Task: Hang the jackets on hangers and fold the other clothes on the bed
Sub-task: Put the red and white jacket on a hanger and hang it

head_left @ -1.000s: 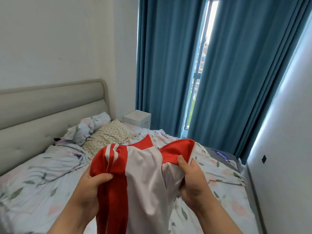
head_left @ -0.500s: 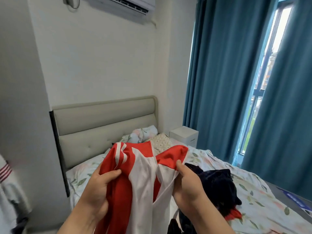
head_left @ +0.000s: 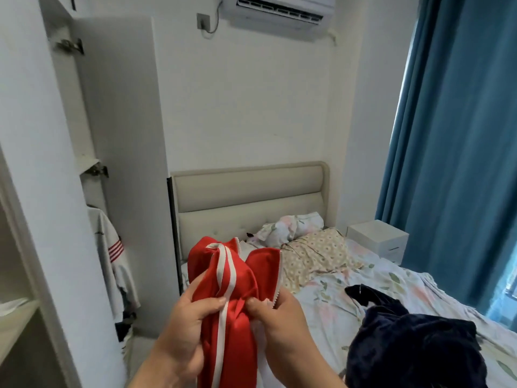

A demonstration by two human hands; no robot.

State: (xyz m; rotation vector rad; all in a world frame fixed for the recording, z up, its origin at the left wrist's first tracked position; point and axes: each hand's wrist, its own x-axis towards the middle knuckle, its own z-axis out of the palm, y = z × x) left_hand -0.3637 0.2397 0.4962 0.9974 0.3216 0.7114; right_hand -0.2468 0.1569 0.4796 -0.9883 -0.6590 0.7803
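Red jacket [head_left: 232, 278] in your grip, not yet on a hanger
Your left hand [head_left: 187, 320] and right hand [head_left: 282, 317] both have fingers curled tight round the bunched jacket, held up between the bed [head_left: 391, 278] and the open wardrobe [head_left: 56, 191], where a white striped garment [head_left: 112, 247] hangs; the dark clothes [head_left: 414, 348] lie unfolded on the bed
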